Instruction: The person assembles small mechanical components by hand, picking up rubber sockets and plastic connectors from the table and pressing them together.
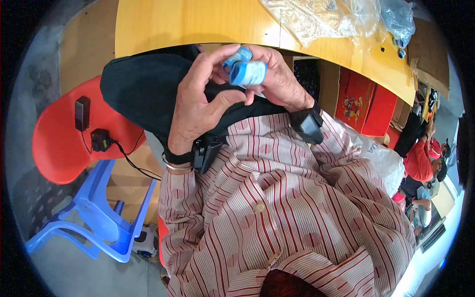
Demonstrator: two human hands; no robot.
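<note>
Two short blue tube-like pieces are between my hands, just off the table's near edge. The lower blue piece [253, 74] has a pale, whitish side and an open-looking round end; the upper blue piece [237, 57] lies against it. From the right, my right hand [282, 79] is closed around the pieces, its fingers partly hidden behind them. My left hand [198, 101] curls in from the other side, its index finger touching the upper piece. Its thumb stretches below the pieces, apart from them. Both wrists wear black straps with dark boxy devices.
Clear plastic bags [326, 20] lie on the yellow table [198, 22]. A red box [356, 101] stands beneath it. To my left are a red chair [54, 138] with black adapters and cables, and a blue plastic stool [101, 203]. Other people sit at far right.
</note>
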